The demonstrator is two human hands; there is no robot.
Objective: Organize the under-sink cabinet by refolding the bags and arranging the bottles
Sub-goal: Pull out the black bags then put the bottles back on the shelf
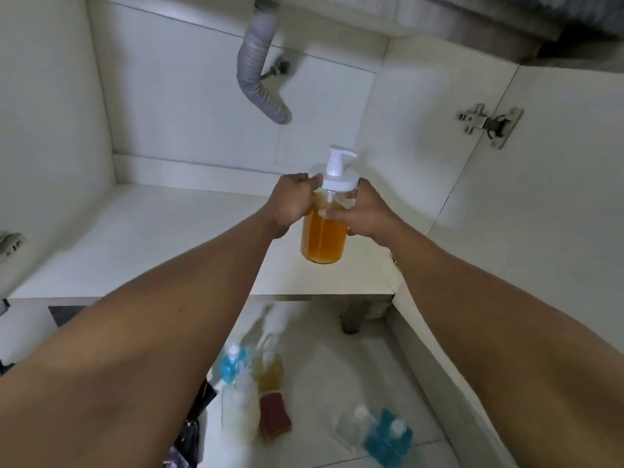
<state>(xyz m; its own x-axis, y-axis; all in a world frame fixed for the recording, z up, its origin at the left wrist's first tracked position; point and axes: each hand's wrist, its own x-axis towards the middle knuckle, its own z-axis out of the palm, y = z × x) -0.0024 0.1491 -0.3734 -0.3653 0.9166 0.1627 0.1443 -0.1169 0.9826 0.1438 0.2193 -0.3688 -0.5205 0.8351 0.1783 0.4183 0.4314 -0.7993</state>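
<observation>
The amber pump bottle (323,241) is held upright near the front right of the cabinet floor (169,238); its base appears to rest on the board, though a slight lift cannot be ruled out. The left hand (293,201) is curled round the shoulder just under the white pump collar (338,184); the right hand (364,214) is wrapped round the opposite side, its thumb laid across the clear front wall; the far fingers of both are hidden behind the bottle. The two-handed hold is judged to serve steadiness, so that a nearly full, top-heavy bottle is kept from tipping while it is positioned.

The cabinet is lined in white board; a grey corrugated drain hose (260,72) hangs at the back; a metal hinge (489,125) is fixed to the right side. Below, on the pale tiled floor (337,366), other bottles are seen blurred: a blue bottle (231,361), a second amber bottle (268,366), a white bottle (239,405), a clear bottle (354,427) and another blue one; something dark and bag-like (196,423) lies at the lower left.
</observation>
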